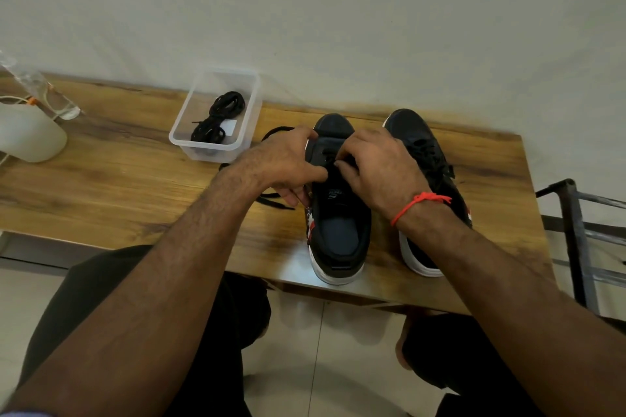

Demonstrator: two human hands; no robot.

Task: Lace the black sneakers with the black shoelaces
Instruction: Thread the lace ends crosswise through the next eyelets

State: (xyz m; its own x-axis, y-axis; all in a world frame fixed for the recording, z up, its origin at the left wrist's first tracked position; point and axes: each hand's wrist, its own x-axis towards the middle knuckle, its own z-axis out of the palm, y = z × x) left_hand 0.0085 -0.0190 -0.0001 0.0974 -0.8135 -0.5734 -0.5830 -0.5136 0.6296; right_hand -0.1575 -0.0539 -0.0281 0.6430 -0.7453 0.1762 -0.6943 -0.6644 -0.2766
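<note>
Head view, looking down: two black sneakers with white soles stand side by side near the right end of a wooden table [118, 186], toes pointing toward the wall. The left sneaker [338, 230] is the landmark here; its heel sits at the table's near edge, its dark insole shows through the open mouth, and a red-and-white patch marks its left side. The left hand [288, 162] curls over that shoe's left flank at the eyelets, fingers bent round the upper and a strand of black shoelace [271, 201] that trails out onto the wood just left of the shoe. The right hand [376, 166] is bent over the shoe's tongue area, fingertips pinched together on the lace near the front eyelets; the exact eyelet is hidden by the fingers. A red thread [420, 203] circles the right wrist.

Right of the landmark shoe, touching or nearly so, stands the right sneaker [423, 152], already carrying black lacing and partly covered by the right forearm. Up and left of the landmark shoe is a clear plastic tub [189, 142] holding a bundled black shoelace [220, 115]. Far left of it lies a pale jug-like container [30, 135] and a clear plastic bottle [37, 85].

Beyond the table is a plain pale wall; below it pale floor tiles and the person's dark trousers. A dark metal frame [576, 230] stands right of the table.
</note>
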